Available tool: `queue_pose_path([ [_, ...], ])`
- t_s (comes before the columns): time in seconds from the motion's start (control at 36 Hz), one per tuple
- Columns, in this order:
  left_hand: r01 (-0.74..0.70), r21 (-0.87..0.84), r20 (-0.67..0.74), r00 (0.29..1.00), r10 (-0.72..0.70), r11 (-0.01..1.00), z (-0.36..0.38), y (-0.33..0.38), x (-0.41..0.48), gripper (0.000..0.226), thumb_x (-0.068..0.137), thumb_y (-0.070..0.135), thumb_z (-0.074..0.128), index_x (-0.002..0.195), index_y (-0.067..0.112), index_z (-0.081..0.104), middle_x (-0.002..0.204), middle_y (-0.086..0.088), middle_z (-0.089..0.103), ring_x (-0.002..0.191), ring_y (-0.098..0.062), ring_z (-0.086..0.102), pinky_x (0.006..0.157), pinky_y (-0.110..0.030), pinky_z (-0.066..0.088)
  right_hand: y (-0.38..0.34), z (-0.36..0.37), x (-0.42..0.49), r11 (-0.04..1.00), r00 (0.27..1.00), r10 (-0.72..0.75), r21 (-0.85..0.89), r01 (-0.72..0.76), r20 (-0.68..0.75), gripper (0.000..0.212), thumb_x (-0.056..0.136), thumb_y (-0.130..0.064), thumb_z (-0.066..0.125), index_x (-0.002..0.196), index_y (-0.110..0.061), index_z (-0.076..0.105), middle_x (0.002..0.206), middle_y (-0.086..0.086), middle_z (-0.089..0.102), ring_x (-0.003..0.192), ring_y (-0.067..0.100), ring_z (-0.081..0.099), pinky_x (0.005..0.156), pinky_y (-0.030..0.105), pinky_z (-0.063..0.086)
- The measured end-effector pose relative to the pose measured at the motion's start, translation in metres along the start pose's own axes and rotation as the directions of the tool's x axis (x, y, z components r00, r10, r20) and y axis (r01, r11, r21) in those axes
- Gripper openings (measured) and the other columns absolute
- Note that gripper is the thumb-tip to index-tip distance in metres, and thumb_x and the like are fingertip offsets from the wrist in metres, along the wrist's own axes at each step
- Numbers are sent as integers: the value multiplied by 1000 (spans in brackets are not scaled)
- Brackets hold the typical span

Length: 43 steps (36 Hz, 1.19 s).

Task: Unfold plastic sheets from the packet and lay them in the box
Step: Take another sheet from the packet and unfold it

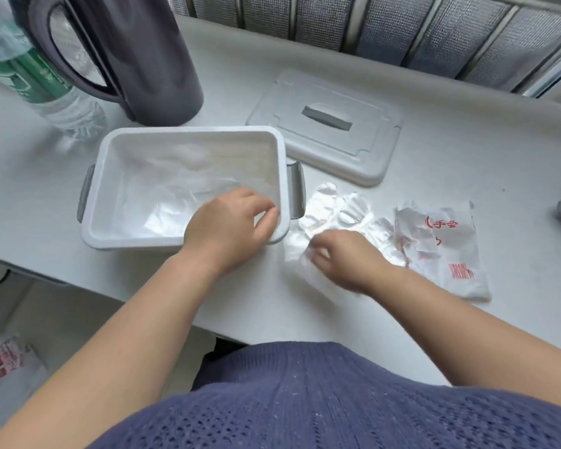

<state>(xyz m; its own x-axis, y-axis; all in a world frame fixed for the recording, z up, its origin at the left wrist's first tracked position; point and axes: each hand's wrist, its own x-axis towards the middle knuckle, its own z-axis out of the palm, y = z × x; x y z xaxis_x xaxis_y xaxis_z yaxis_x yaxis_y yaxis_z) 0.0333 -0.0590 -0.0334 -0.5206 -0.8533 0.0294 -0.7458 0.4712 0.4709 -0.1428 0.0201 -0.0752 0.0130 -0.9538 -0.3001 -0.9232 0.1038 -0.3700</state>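
Clear sheets (175, 202) lay in the box (188, 130). The left hand (230, 225) hung over its near corner, fingers loosely curled; I could not tell if it held anything. Beside the box, on the counter (434, 163), lay a plastic sheet (337, 209). It looked thin, floppy and slippery, probably best pinched at an edge. The right hand (344, 257) pinched its near edge.
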Motion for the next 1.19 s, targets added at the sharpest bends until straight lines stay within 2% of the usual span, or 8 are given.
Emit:
queue_pose_path([
  [0.17,-8,-271,-59,998,-8,963,-6,4,0,35,84,37,51,107,20,70,104,9,63,97,-9,58,84,-21,41,-5,-52,12,643,942,333,742,-190,-47,26,88,-13,49,92,11,60,69,6,40,59,12,33,51,24,25],
  [0.28,-44,-393,-11,999,43,919,-12,22,4,49,79,43,58,123,21,62,113,12,58,100,1,53,87,-14,41,-21,-77,15,549,951,271,835,-25,-150,16,88,-11,58,80,-19,69,73,-7,64,68,7,55,67,22,43],
  [0.56,166,-740,185,982,-40,652,-23,36,26,19,96,12,54,89,17,71,81,-2,73,79,-15,70,72,-18,50,-40,-99,18,383,963,131,907,172,-238,24,80,2,69,85,-19,60,75,1,62,61,3,61,65,17,51],
  [0.67,211,-814,178,978,-112,541,-25,36,32,19,95,10,56,86,19,71,73,5,72,71,-8,68,66,-16,51,-37,-93,24,588,895,260,795,151,-363,31,80,-20,74,91,-32,49,90,-9,56,80,8,58,77,24,48],
  [0.78,283,-907,196,939,-281,311,-30,30,40,6,89,9,64,85,14,65,65,7,69,63,-6,65,66,-18,53,-40,-89,24,519,865,324,837,176,-383,42,69,-51,71,74,-20,42,67,-5,43,60,10,41,55,25,35],
  [0.92,293,-930,227,933,-278,223,-37,23,43,9,83,12,69,81,16,61,61,9,63,59,-4,60,64,-17,51,-44,-84,33,714,948,184,698,52,-258,30,82,-28,70,83,0,60,71,16,62,60,21,57,64,43,53],
  [1.06,263,-947,185,916,-357,184,-44,6,43,7,90,9,62,88,16,61,70,8,66,63,-3,62,62,-16,51,-52,-92,41,609,950,155,783,123,-270,21,87,-15,66,69,-23,62,52,-14,55,47,1,46,54,26,46],
  [1.19,220,-971,149,867,-476,96,-52,-10,39,18,94,12,58,78,21,57,76,6,66,67,-3,64,62,-17,50,-66,-91,45,571,942,98,793,211,-321,14,92,-17,59,81,-14,68,71,-6,63,59,0,55,61,22,53],
])
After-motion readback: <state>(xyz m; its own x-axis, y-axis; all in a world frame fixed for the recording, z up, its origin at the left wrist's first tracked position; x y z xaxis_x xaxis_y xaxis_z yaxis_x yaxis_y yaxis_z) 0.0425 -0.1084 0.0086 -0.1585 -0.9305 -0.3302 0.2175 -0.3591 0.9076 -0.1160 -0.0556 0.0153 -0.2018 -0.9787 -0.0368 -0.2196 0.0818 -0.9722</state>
